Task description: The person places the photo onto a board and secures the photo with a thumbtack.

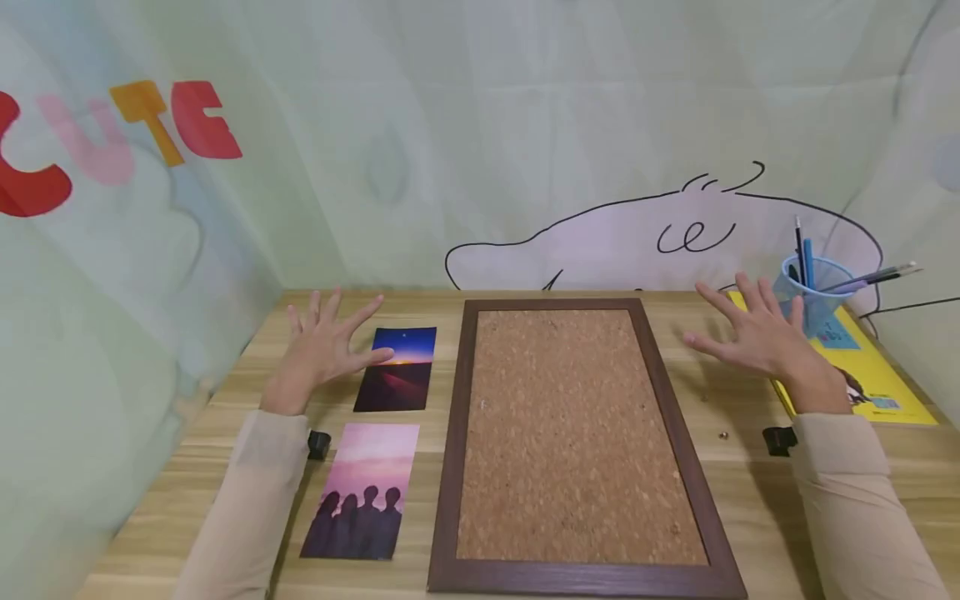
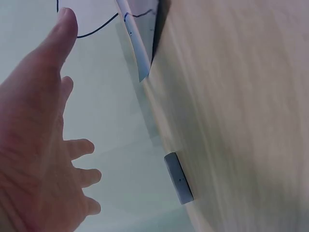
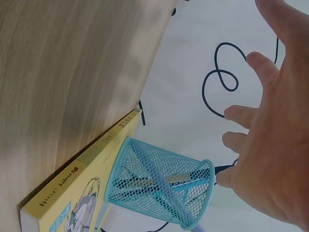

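A cork board (image 1: pixel 562 433) in a dark brown frame lies on the table between the two hands. My left hand (image 1: pixel 318 346), fingers spread, hovers to its left; the thumb overlaps a sunset photo (image 1: pixel 393 387) in the head view. Nearer the front lies a pink photo (image 1: pixel 375 458) with several silhouetted people. To the board's right, my right hand (image 1: pixel 765 333) is also spread and holds nothing. It is close to a blue mesh pen cup (image 3: pixel 159 179) standing on a yellow book (image 3: pixel 82 188). A tiny shiny metal piece (image 1: pixel 723 435) rests right of the board.
Several pens and pencils (image 1: pixel 806 262) stick out of the cup. Behind the wooden table (image 1: pixel 225 467) hangs a pale printed curtain (image 1: pixel 480 150) with line drawings and coloured letters. In the left wrist view, a dark grey bar (image 2: pixel 178 178) sits at the table's edge.
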{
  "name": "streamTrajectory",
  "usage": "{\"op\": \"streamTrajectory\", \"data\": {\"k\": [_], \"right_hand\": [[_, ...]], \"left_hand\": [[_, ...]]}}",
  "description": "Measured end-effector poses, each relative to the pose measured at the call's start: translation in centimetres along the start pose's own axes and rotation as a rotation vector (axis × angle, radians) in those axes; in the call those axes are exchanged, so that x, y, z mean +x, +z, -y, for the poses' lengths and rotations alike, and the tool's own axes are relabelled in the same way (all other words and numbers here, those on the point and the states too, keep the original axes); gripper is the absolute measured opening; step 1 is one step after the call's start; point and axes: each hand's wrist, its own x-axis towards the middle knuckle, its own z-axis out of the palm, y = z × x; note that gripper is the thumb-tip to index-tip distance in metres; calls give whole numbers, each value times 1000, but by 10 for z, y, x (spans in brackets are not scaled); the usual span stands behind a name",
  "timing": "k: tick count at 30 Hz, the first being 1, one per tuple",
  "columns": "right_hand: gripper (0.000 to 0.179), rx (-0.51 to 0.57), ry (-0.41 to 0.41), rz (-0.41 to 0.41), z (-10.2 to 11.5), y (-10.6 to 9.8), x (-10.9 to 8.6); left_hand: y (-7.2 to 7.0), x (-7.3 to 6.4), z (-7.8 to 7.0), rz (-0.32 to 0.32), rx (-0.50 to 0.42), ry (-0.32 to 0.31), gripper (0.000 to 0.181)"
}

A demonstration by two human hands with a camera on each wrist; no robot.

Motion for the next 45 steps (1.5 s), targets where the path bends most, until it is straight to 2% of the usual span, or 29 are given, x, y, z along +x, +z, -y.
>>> {"op": "streamTrajectory", "data": {"k": [11, 17, 21, 31, 39, 45], "right_hand": [[89, -7, -11, -12, 1, -1, 0], [86, 9, -54, -8, 0, -3, 1], [85, 28, -88, 4, -2, -3, 3], [76, 132, -208, 68, -1, 1, 4], [67, 188, -228, 148, -4, 2, 0], [50, 278, -274, 224, -6, 1, 0]], "left_hand": [[-1, 2, -5, 17, 18, 6, 93], [-2, 2, -7, 18, 17, 3, 93], [-2, 7, -10, 36, -17, 6, 93], [4, 19, -15, 131, -43, 62, 94], [8, 23, -18, 247, -189, 50, 94], [6, 27, -19, 228, -183, 56, 93]]}}
